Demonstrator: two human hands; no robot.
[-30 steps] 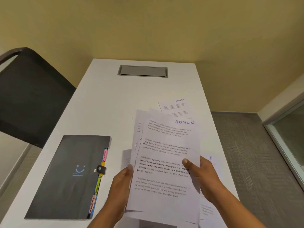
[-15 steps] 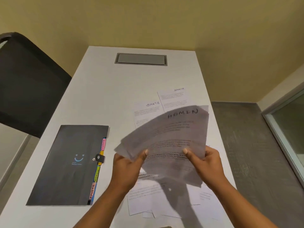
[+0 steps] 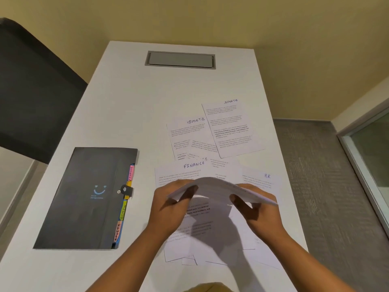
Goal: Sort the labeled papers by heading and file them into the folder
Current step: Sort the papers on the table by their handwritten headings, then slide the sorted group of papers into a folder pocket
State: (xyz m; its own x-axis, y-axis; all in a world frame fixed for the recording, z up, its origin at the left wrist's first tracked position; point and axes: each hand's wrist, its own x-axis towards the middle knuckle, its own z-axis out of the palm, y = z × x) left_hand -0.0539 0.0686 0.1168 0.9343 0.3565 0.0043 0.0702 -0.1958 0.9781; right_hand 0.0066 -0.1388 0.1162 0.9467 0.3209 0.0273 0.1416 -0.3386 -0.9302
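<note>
Head camera: left hand point(image 3: 168, 209) and right hand point(image 3: 261, 213) are gripping the stack point(image 3: 219, 185), tipping it flat from upright, so sorting is continuing.

Yellow walls point(image 3: 210, 15), grey carpet point(image 3: 315, 175), black chair point(image 3: 35, 91)

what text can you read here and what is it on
"SPORTS": farthest sheet
"SPORTS": second sheet, left of it
"FINANCE": middle sheet
"HR": rightmost sheet
"FINANCE": pink tab on the folder
"ADMIN": green tab
"SPORTS": orange tab
Unreadable: body print, tiny print under the folder's smiley, held stack.
</note>
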